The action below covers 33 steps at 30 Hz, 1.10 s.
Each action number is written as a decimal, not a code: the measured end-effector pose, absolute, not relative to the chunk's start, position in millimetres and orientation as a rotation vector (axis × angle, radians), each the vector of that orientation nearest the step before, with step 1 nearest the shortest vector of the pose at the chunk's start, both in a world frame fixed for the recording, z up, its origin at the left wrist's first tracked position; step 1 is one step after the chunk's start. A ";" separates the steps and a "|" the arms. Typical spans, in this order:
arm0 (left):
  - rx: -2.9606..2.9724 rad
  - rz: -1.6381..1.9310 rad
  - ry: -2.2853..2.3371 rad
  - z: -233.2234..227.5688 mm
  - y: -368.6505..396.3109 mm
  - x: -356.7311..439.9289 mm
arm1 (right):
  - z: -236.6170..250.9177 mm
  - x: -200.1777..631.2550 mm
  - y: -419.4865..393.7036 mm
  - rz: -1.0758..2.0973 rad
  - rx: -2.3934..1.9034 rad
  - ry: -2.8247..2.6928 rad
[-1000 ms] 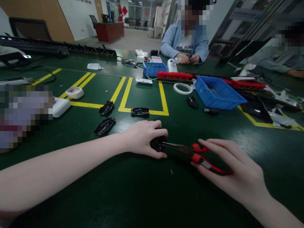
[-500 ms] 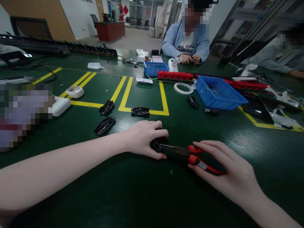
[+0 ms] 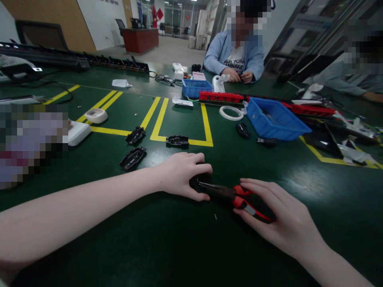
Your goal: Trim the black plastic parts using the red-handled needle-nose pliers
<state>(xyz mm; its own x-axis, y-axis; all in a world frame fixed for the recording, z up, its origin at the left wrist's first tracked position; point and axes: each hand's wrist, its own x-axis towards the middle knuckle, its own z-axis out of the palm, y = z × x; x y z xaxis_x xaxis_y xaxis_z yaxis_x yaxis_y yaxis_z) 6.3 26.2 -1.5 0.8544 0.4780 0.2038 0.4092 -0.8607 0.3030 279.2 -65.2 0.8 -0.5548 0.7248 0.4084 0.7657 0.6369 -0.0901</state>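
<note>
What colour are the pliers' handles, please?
The handles are mainly red, best seen in the head view.

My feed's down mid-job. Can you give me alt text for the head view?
A person's left hand grips a black part at a green table while the right hand holds red-handled pliers, tips at that part. Three black pieces lie beyond the left arm; farther back are two blue bins and a person in a blue jacket.

Light was dim, cool-toned. Ceiling lights (image 3: 180, 4) glowed small at back. Near side of desk (image 3: 155, 247) fell to blackish green; pale glare lay on its right. Black part (image 3: 194, 183) sank into shadow under left hand (image 3: 179, 175). Wide lens tilted wall (image 3: 98, 24), stretched right edge, dark and soft. Pixel blocks masked left edge, top right.
</note>
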 end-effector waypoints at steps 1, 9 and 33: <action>2.784 0.399 0.680 -1.4 26.1 6.3 | 1.5 278.7 -65.2 -0.132 -1.174 -2.452; 2.791 0.411 0.665 -0.4 26.2 5.8 | 3.5 276.1 -64.5 -0.075 -1.176 -2.453; 2.792 0.390 0.616 0.7 26.0 6.0 | -2.0 275.7 -63.8 0.076 -1.229 -2.372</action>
